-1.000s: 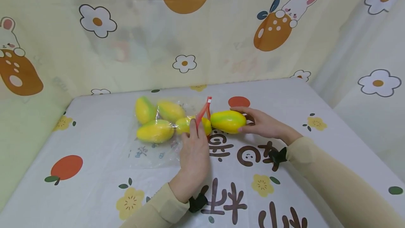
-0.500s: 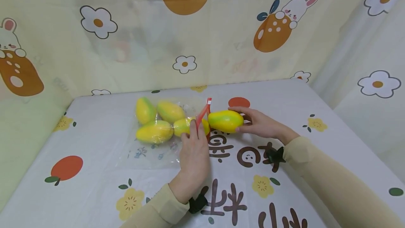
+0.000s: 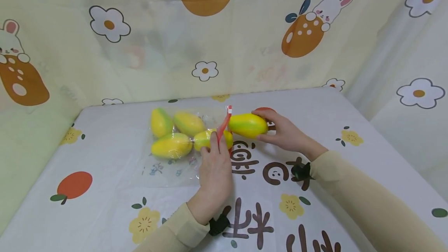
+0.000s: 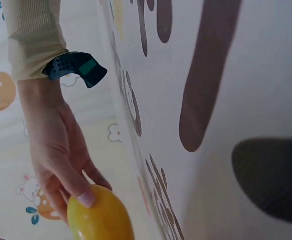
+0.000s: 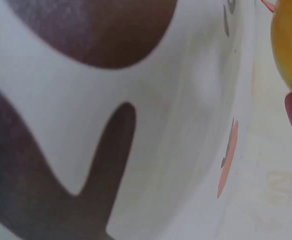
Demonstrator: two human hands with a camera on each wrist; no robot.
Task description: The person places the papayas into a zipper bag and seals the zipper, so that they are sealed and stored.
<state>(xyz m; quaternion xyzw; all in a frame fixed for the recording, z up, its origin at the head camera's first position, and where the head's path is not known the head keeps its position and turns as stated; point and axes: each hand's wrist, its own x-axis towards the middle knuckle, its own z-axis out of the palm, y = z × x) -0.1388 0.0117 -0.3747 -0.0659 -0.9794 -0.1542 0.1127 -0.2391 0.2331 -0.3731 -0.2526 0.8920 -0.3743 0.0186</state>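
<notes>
A clear zip bag [image 3: 168,178] with a red zip edge lies flat on the table, its mouth toward the right. Several yellow-green mangoes are inside, among them a mango [image 3: 171,146] at the front left. My left hand [image 3: 216,170] pinches the bag at its red mouth; the thumb is hidden. My right hand [image 3: 285,131] grips another mango [image 3: 247,125], thumb below and fingers over the far side. This mango is raised a little, its left end at the bag's mouth. In the left wrist view, the right hand [image 4: 56,150] holds the mango [image 4: 101,215] from behind.
A printed white cloth [image 3: 105,213] with flowers, fruit and brown lettering covers the table. Behind it hangs a patterned curtain [image 3: 157,49], and another curtain [image 3: 395,61] closes off the right side. Both wrists wear dark straps.
My right hand has brought its mango leftward to the bag's red mouth and then raised it slightly. The left hand has stayed nearly still on the bag's edge.
</notes>
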